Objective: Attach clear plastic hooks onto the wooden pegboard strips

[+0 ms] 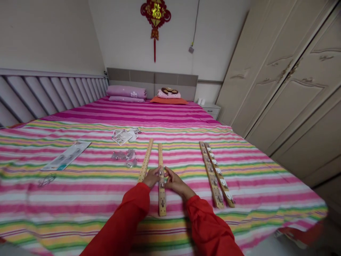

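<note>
A narrow wooden strip (162,206) lies lengthwise before me on the striped sheet, with several small shiny metal pieces along it. My left hand (152,177) is at its left edge, fingers closed around a small metal piece (161,173) on the strip. From the right, my right hand (176,182) pinches at the same spot, its thumb and forefinger touching the strip's edge. The fingers partly cover the piece, so its exact kind is unclear. Just left lies a second wooden strip (146,158) with rows of holes and nothing mounted on it.
Two filled strips, one with metal pieces (210,170) and one with white cards (218,171), lie right. Leftward are small clear packets (128,156), a pile of cards (125,136), a flat package (68,155) and a loose clear bag (47,180). Wardrobes (287,89) stand right.
</note>
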A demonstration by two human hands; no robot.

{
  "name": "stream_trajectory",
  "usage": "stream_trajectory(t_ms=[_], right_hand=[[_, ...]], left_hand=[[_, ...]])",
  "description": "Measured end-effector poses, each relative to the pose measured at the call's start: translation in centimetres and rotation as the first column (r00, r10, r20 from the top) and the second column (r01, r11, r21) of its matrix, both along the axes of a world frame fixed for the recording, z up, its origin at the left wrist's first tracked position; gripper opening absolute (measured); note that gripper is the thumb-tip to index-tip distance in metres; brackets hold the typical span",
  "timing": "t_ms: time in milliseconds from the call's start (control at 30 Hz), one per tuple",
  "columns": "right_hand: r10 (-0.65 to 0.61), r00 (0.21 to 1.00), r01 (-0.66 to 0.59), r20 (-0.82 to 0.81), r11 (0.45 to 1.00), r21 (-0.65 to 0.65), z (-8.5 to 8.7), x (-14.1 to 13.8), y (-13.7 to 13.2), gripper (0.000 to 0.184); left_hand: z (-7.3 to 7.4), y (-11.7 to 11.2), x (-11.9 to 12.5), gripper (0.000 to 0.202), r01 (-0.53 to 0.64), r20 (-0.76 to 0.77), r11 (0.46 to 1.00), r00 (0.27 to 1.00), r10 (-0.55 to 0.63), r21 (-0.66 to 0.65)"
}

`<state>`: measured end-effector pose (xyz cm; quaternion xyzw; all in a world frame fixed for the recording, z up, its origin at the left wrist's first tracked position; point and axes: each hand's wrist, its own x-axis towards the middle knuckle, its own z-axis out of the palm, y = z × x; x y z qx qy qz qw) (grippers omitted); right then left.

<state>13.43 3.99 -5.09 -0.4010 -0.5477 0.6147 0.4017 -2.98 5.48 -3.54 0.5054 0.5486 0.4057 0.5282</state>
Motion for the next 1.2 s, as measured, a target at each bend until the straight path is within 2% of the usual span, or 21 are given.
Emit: stream_trajectory(t_ms=[233,467,733,1067,1200], right_hand=[[-0.075,0.993,0.067,0.090,0.994,0.091,-1.3,-0.6,0.3,0.096],[0.064,0.997,-0.064,0.042,0.998,-0.009,-0.2,0.2,0.1,0.096],[0.117,0.993,-0.117,0.002,0.992,-0.048,0.6,0.6,0.0,0.091],[0.059,0.993,-0.057,0.101,0.998,-0.016,0.2,0.0,0.1,0.100],[0.004,0.983,-0.015,0.186,0.998,0.058,0.4,-0.7,0.1,0.097]], left_hand=[[-0.4,0.3,-0.1,0.074,0.028,-0.045,0.999,0.999,-0.026,0.027],[-0.6,0.2,-0.1,0.070,0.021,-0.012,1.000,1.000,-0.021,0.020],[-0.6,0.1,-0.2,0.067,0.020,0.026,1.000,0.999,-0.021,0.019],[0.0,-0.2,0.2,0.068,0.007,-0.020,0.999,1.000,-0.006,0.042],[0.3,-0.4,0.1,0.070,0.005,-0.085,0.999,0.996,-0.002,0.037]])
